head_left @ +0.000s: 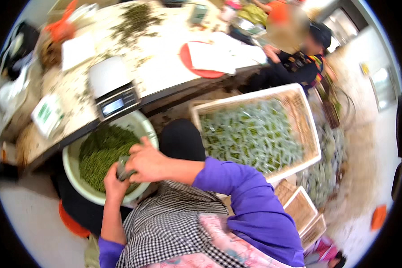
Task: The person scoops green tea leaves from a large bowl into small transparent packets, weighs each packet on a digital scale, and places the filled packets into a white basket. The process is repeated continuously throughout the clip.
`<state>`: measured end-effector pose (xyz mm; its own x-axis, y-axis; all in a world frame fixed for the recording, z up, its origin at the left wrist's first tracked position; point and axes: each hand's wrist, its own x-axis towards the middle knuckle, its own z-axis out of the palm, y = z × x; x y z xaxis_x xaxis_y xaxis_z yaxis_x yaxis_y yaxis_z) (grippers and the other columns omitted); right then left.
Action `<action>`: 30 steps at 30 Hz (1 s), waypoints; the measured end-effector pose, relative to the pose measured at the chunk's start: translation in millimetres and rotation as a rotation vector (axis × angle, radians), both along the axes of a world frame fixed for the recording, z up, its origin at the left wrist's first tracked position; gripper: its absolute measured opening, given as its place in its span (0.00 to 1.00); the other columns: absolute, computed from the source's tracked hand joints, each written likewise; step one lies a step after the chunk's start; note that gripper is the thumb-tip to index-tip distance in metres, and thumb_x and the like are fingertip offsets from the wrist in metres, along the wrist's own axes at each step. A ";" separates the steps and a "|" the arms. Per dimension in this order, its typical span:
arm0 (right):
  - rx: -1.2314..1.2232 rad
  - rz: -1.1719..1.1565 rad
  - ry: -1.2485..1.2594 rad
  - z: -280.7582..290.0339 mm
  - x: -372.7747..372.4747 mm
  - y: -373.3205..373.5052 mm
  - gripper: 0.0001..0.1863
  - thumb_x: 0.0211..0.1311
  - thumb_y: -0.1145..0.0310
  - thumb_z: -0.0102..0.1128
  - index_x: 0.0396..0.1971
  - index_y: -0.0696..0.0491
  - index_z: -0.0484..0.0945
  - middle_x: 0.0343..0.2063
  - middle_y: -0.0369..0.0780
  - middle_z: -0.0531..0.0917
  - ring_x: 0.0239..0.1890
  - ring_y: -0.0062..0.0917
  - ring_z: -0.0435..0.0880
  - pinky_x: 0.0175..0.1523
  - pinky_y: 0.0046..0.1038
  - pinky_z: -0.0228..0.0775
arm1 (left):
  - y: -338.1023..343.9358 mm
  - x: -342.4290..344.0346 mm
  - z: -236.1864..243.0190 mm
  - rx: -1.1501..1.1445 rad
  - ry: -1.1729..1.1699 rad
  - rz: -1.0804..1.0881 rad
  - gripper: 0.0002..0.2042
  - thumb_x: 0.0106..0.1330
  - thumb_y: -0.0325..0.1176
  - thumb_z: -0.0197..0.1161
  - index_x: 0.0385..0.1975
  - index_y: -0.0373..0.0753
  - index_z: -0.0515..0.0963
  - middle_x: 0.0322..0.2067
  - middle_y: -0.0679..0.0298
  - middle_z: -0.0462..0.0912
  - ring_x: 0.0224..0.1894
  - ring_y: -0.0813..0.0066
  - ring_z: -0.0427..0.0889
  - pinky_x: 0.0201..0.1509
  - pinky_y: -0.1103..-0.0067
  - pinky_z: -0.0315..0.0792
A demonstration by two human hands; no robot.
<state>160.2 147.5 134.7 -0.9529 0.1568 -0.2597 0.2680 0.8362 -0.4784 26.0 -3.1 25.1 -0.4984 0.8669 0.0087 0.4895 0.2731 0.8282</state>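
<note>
Both my hands are together over a pale round basin (67,156) heaped with small green pieces (98,167) that look like dried tea leaves. Between them is a small greyish-green plastic pouch (121,169). My left hand (114,182) closes round its lower left side. From the right, my right hand (144,163) pinches the pouch, with its fingers bent over the top. The pouch's contents are mostly hidden by my fingers.
A digital scale (114,89) stands at the edge of the littered table (161,49). A white crate (315,138) holds many small filled pouches (250,134) on my right. Beyond sits another person (295,67). A red plate (187,58) lies under white sheets.
</note>
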 end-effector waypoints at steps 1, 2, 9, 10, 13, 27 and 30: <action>-0.047 0.000 -0.004 -0.3 8.5 -1.1 0.14 0.49 0.54 0.64 0.31 0.47 0.85 0.34 0.39 0.84 0.56 0.37 0.73 0.66 0.64 0.45 | 2.6 7.3 5.4 0.016 0.007 -0.030 0.24 0.45 0.25 0.70 0.46 0.35 0.75 0.39 0.48 0.83 0.41 0.48 0.83 0.44 0.65 0.76; -0.057 0.005 -0.049 -5.0 16.5 -2.4 0.14 0.49 0.55 0.64 0.33 0.46 0.86 0.34 0.39 0.84 0.57 0.37 0.72 0.66 0.65 0.44 | 5.1 12.4 10.6 -0.039 -0.020 -0.068 0.23 0.45 0.25 0.70 0.45 0.35 0.75 0.37 0.49 0.83 0.39 0.49 0.83 0.43 0.66 0.76; -0.127 -0.068 0.012 -34.3 58.0 -5.6 0.13 0.56 0.61 0.62 0.41 0.43 0.85 0.42 0.39 0.85 0.73 0.42 0.55 0.71 0.67 0.32 | 23.8 49.0 48.0 -0.059 0.037 -0.211 0.20 0.45 0.21 0.67 0.43 0.33 0.76 0.36 0.52 0.82 0.37 0.57 0.84 0.42 0.71 0.76; -0.151 -0.100 0.054 -37.8 60.4 -2.8 0.12 0.56 0.62 0.62 0.40 0.43 0.85 0.42 0.39 0.85 0.73 0.42 0.55 0.71 0.67 0.31 | 29.4 54.2 54.8 -0.064 0.057 -0.221 0.21 0.45 0.20 0.67 0.43 0.33 0.76 0.36 0.53 0.82 0.37 0.58 0.84 0.42 0.71 0.76; -0.110 -0.189 0.209 -44.8 74.5 11.2 0.06 0.56 0.65 0.60 0.33 0.45 0.84 0.38 0.37 0.85 0.71 0.40 0.60 0.69 0.67 0.37 | 52.5 64.5 67.4 -0.033 0.112 -0.261 0.23 0.46 0.18 0.67 0.47 0.32 0.76 0.41 0.52 0.81 0.41 0.59 0.83 0.46 0.72 0.76; 1.334 -1.485 0.305 44.5 505.4 165.3 0.02 0.53 0.67 0.68 0.25 0.40 0.86 0.29 0.35 0.87 0.34 0.28 0.82 0.46 0.36 0.66 | 119.0 75.1 57.6 0.242 -0.031 -0.303 0.30 0.57 0.11 0.56 0.62 0.34 0.67 0.60 0.54 0.72 0.64 0.62 0.71 0.69 0.70 0.62; 1.395 -1.702 -0.126 31.7 604.1 156.8 0.04 0.58 0.65 0.62 0.29 0.42 0.85 0.30 0.38 0.86 0.38 0.32 0.81 0.54 0.38 0.64 | 120.0 79.5 48.0 0.205 -0.060 -0.306 0.27 0.57 0.12 0.56 0.60 0.33 0.69 0.58 0.55 0.74 0.63 0.63 0.73 0.67 0.71 0.64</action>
<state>764.4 304.3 166.4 0.2591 0.6700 0.6957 0.8786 -0.4627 0.1184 105.4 116.9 73.1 -0.2210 0.9592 0.1761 0.4714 -0.0530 0.8803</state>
